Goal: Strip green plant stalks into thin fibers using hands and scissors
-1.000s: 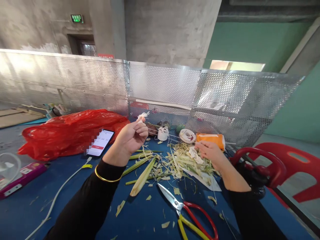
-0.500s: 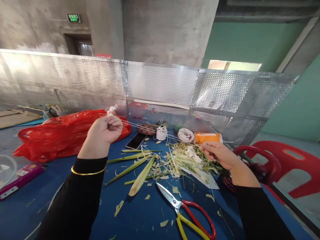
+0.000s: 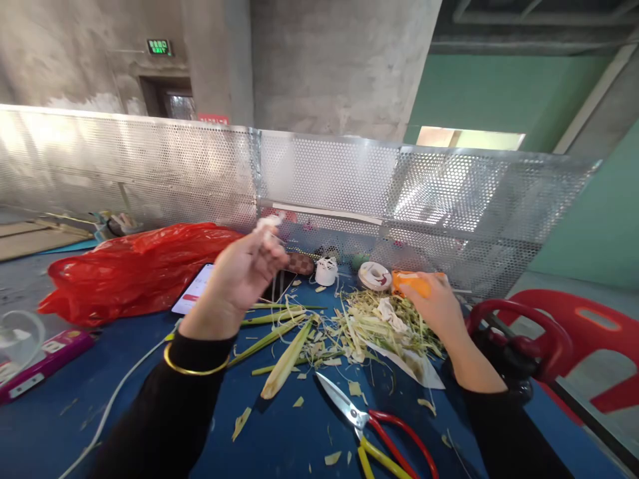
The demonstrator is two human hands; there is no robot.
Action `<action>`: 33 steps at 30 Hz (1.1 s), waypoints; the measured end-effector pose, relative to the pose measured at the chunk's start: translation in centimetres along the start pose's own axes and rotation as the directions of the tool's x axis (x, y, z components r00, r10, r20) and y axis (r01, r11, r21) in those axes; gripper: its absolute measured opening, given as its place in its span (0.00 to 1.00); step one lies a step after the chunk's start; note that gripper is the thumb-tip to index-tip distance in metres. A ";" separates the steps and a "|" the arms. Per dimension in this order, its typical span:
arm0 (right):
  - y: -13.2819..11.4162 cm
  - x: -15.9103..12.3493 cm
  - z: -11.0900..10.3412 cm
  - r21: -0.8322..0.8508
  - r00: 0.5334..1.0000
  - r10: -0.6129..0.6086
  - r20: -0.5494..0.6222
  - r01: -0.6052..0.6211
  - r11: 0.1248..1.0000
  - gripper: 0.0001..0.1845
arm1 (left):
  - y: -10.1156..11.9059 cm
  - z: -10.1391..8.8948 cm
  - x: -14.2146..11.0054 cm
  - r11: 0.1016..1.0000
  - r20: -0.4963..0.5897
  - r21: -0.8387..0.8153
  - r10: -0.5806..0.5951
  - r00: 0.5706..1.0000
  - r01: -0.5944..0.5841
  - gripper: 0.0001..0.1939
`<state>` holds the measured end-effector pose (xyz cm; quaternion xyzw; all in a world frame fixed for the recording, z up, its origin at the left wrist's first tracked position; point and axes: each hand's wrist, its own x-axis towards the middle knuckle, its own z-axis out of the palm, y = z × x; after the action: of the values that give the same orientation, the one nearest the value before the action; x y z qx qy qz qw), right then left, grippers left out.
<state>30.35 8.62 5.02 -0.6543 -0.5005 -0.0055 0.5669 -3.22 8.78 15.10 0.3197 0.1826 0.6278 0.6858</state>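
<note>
Scissors [image 3: 354, 416] lie nearest on the blue bench [image 3: 274, 446], blades partly open and pointing to eleven o'clock; at ten to eleven from them sit pale green leaves [image 3: 287, 366], and at one o'clock a heap of shredded scraps [image 3: 369, 326]; the hands are well apart, one on each side of that litter.

The left hand [image 3: 249, 273] is raised above the bench, fingers half curled; white string [image 3: 271, 223] is bunched at its fingertips, at one o'clock from the palm, though blur hides whether they pinch it; a lit phone [image 3: 192, 296] lies near its wrist, at nine o'clock, with a red bag [image 3: 140, 273] beyond.

The right hand [image 3: 432, 303] is low past the scraps, fingers over an orange pack [image 3: 408, 281], which lies at ten to eleven o'clock from the palm; I cannot tell whether they grip it; from this hand, the string is well away at ten o'clock.

Farther back, between the hands, stand a white spool [image 3: 326, 271] and, just beside the pack, a white reel [image 3: 383, 279]; a mesh screen [image 3: 324, 173] rises at twelve o'clock.
</note>
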 end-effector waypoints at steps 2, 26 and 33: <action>-1.8 -0.7 -0.2 -0.007 0.998 -0.050 0.039 0.050 0.999 0.22 | -2.1 0.8 -0.6 0.986 0.090 0.143 -0.097 0.991 0.084 0.14; -11.1 -8.4 -1.2 0.199 0.848 -0.525 0.069 0.504 0.841 0.06 | -8.9 1.7 -2.7 0.885 0.247 0.392 -0.362 0.899 0.249 0.11; -10.5 -7.6 -2.3 0.261 0.957 -0.288 -0.006 0.280 0.924 0.09 | -8.6 1.7 -2.2 0.892 0.165 0.376 -0.331 0.929 0.251 0.08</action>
<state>20.92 0.47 9.19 -0.4950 -0.5955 -0.0114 0.6326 4.03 6.18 10.28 0.4737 0.2584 0.4346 0.7211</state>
